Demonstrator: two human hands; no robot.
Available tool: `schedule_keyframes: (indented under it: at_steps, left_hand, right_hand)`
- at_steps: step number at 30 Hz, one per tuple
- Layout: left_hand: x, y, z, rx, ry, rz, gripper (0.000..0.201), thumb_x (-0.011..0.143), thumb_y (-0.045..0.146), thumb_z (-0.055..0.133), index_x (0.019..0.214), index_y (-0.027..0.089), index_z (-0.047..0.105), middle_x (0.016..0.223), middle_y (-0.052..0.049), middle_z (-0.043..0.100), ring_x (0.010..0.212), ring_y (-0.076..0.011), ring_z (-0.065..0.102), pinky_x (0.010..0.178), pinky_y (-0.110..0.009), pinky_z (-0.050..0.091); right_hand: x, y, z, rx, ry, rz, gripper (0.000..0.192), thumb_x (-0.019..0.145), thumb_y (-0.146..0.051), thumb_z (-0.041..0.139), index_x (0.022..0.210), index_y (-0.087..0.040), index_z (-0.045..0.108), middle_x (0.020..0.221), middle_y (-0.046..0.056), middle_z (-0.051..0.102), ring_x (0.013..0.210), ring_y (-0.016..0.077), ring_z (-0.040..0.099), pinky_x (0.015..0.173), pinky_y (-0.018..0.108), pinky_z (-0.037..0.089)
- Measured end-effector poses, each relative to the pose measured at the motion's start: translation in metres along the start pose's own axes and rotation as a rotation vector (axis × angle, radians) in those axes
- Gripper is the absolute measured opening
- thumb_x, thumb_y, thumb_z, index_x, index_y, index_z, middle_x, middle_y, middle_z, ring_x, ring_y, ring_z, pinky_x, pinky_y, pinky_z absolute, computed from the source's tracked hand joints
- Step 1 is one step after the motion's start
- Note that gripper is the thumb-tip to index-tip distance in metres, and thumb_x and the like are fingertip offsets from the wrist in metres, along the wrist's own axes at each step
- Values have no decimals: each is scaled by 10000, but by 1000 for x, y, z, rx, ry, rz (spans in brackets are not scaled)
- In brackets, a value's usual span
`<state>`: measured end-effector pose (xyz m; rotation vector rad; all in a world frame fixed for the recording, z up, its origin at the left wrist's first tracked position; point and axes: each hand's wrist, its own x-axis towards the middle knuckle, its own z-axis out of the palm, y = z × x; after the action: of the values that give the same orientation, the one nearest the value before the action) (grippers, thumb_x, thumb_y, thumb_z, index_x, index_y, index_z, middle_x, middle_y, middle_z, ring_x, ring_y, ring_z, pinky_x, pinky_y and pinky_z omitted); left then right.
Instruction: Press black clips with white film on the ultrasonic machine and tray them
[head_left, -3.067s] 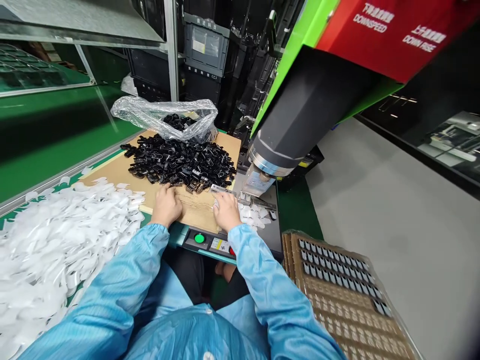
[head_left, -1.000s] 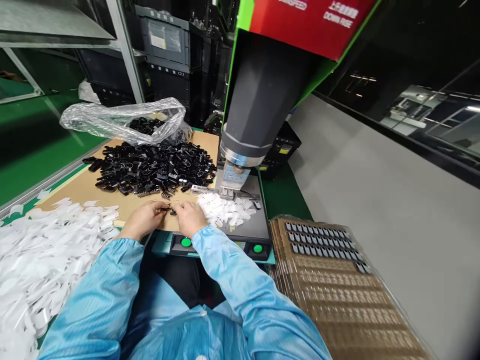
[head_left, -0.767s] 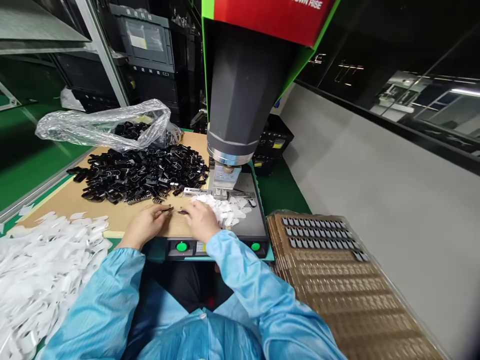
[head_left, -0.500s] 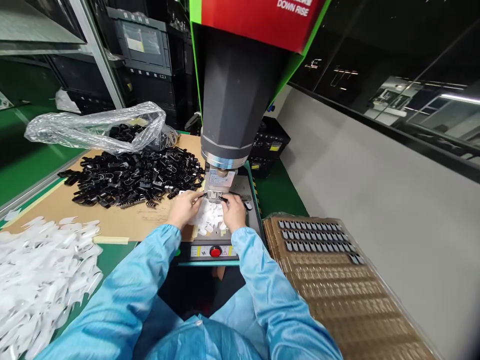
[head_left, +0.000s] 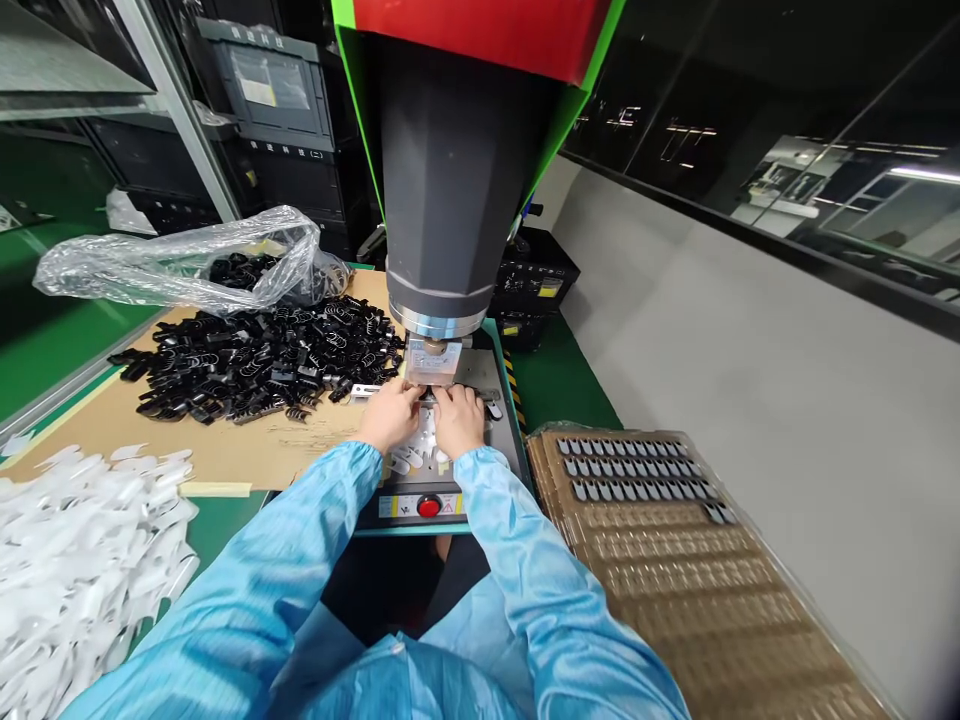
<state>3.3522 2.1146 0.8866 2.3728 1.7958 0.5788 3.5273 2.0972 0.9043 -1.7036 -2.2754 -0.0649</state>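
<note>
Both grips (head_left: 426, 415) under press horn (head_left: 433, 362)

Two hands, left hand (head_left: 390, 414) and right hand (head_left: 459, 420), one press machine (head_left: 450, 170), one red button (head_left: 428, 506), one plastic bag (head_left: 180, 262), one heap of black parts (head_left: 255, 360), one heap of white parts (head_left: 75, 560), one stack of trays (head_left: 675, 560).

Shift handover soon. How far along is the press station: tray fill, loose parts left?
Done: the brown tray has about three rows filled at its far end, the rest open. In hand: left hand and right hand meet at the fixture under the press head; what they hold is hidden. Left: a large heap of black parts and white pieces.
</note>
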Motion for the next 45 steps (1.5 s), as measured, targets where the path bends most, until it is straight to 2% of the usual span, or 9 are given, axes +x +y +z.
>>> schedule_keyframes:
  at_steps: [5,8,14,18,21,31,38,41,45]
  left_hand:
    - [5,0,-4,-57,-21,-3,431,1025,276,533,1415,232,711,1385,-160,646,1309,-330,595,1141,-462,482]
    - [-5,-7,-12,-193,11,-14,470,1037,340,533,1464,200,669,1419,-158,631,1347,-295,595,1189,-422,470]
    - [-80,-64,-38,-244,46,-149,713,1013,607,530,1565,157,561,1540,-175,566,1459,-346,519,1271,-486,400]
    - [-133,-99,-36,-180,-129,-169,1006,857,744,673,1640,150,456,1658,-193,440,1542,-384,433,1296,-496,376]
    - [-153,-104,-24,-80,-192,-83,1077,779,682,761,1674,197,411,1696,-188,397,1571,-405,389,1308,-516,343]
    - [-159,-99,-14,-2,-165,-45,989,808,620,745,1648,196,439,1713,-207,387,1601,-412,333,1335,-556,250]
    - [-155,-92,-15,-49,-140,-55,917,851,687,686,1614,216,489,1678,-188,448,1578,-400,378,1330,-556,264]
    - [-146,-80,-11,-62,-109,-72,951,883,735,630,1640,191,441,1668,-200,451,1580,-393,373,1324,-549,281]
    - [-129,-57,-1,-61,-54,-138,1110,857,801,623,1697,142,317,1720,-245,349,1619,-416,306,1336,-571,233]
  right_hand:
    - [4,-4,-6,2,-28,1,403,1076,-315,535,1469,-264,606,1281,145,610,1193,325,492,1021,467,426]
    - [-7,4,-11,94,30,7,462,1056,-314,566,1514,-263,583,1370,134,606,1248,314,505,1082,462,443]
    - [-98,65,-20,246,224,121,510,1025,-270,499,1518,-208,618,1468,156,613,1383,319,520,1222,501,427]
    - [-164,101,-11,209,132,176,652,986,-324,568,1626,-216,503,1598,143,549,1518,331,448,1273,551,400]
    - [-183,109,-1,154,50,181,718,974,-321,596,1673,-260,441,1651,115,515,1577,329,397,1280,570,394]
    - [-183,113,6,70,23,198,702,1007,-371,619,1680,-314,428,1696,91,473,1616,340,350,1257,570,421]
    - [-164,95,7,137,84,169,600,1062,-418,521,1638,-254,492,1652,120,523,1606,318,365,1285,563,404]
    - [-142,85,9,161,49,175,717,1041,-438,562,1698,-212,386,1718,133,438,1657,312,278,1325,549,343]
    - [-108,79,7,133,-95,235,995,966,-548,680,1752,-150,218,1823,153,190,1707,349,104,1375,557,185]
